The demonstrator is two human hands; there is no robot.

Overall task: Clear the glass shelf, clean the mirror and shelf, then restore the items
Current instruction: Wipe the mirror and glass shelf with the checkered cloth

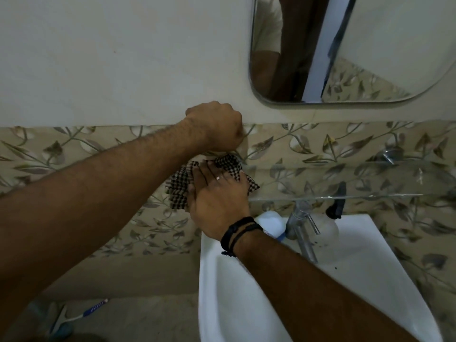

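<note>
The glass shelf (345, 180) runs along the leaf-patterned tiles below the mirror (370, 58). My right hand (217, 196) lies flat, with straight fingers, on a black-and-white checked cloth (180, 188) and presses it onto the shelf's left end. Just above it, my left hand (217, 127) is curled round a white object (244, 137) held against the wall; the hand hides most of that object. The rest of the shelf carries nothing that I can see.
A white sink (357, 280) with a chrome tap (301, 225) sits under the shelf. On its rim stand a white bottle (270, 219) and a clear dispenser with a black pump (332, 223). A squeegee (61, 319) lies on the floor at lower left.
</note>
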